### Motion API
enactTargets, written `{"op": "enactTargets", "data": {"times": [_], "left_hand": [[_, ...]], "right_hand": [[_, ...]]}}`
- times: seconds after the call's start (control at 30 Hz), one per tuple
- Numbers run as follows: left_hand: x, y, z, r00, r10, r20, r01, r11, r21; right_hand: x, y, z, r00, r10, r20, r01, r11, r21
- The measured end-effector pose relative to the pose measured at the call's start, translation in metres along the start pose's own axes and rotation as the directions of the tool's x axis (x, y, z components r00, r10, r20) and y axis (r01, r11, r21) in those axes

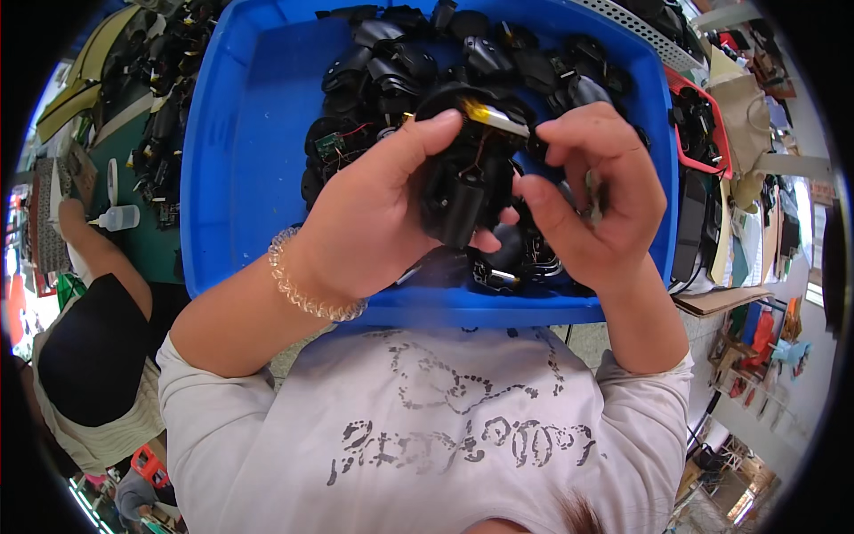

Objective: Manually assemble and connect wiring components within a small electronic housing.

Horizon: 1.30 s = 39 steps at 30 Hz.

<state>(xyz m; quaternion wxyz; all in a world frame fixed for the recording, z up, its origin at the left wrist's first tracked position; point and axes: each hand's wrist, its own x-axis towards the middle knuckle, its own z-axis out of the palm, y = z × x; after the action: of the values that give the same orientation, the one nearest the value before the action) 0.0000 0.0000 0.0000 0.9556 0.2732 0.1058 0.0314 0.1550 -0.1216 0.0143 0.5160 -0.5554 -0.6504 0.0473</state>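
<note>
Blue bin (258, 116): here it is, the biggest thing in my view, spread right under both hands, its near wall toward the shirt.
Heap of black parts (382, 58): loose shells and boards piled in that bin, mostly past the hands and off to the right.
Left hand (374, 205): and this one has the load! It's wrapped round the black gadget, thumb over the upper edge, fingertips peeking out underneath.
Right hand (609, 191): just beside the gadget's right side, thumb and forefinger a little apart. The curled fingers shade the palm, so I can't tell whether they touch or hold anything.
Black gadget (463, 209): up above the bin, opened out, insides facing me. I'd call it light and stiff, the smooth shell perhaps slippery; I'd grip the solid casing by its sides.
Battery (503, 119): a silver slab with a yellow end, at the gadget's far side. Likely dentable, so no squeezing there.
Wires (481, 151): hair-thin, running below the battery; surely the fragile bit, and I'd never lift by them.
</note>
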Motion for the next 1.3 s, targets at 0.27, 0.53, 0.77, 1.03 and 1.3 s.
{"op": "enactTargets", "data": {"times": [0.27,0.53,0.77,1.03,1.3], "left_hand": [[-0.002,-0.002,0.011,0.996,-0.064,0.065,0.058,0.994,0.091],[-0.004,-0.001,0.019,0.988,-0.082,0.132,0.057,0.981,0.184],[-0.006,-0.004,0.019,0.984,-0.065,0.167,0.034,0.982,0.184],[-0.004,-0.002,0.015,0.987,-0.138,0.086,0.111,0.958,0.263],[-0.006,-0.006,0.012,0.984,-0.112,0.136,0.096,0.989,0.113]], "right_hand": [[-0.003,0.001,-0.002,0.995,-0.054,-0.09,0.053,0.999,-0.012],[-0.007,-0.006,-0.005,0.991,-0.113,-0.068,0.114,0.993,0.013],[-0.001,-0.01,-0.008,0.975,-0.215,-0.049,0.212,0.976,-0.05],[-0.001,-0.006,-0.005,0.989,-0.127,-0.069,0.119,0.987,-0.109],[0.002,-0.007,-0.007,0.98,-0.195,-0.035,0.189,0.974,-0.122]]}}
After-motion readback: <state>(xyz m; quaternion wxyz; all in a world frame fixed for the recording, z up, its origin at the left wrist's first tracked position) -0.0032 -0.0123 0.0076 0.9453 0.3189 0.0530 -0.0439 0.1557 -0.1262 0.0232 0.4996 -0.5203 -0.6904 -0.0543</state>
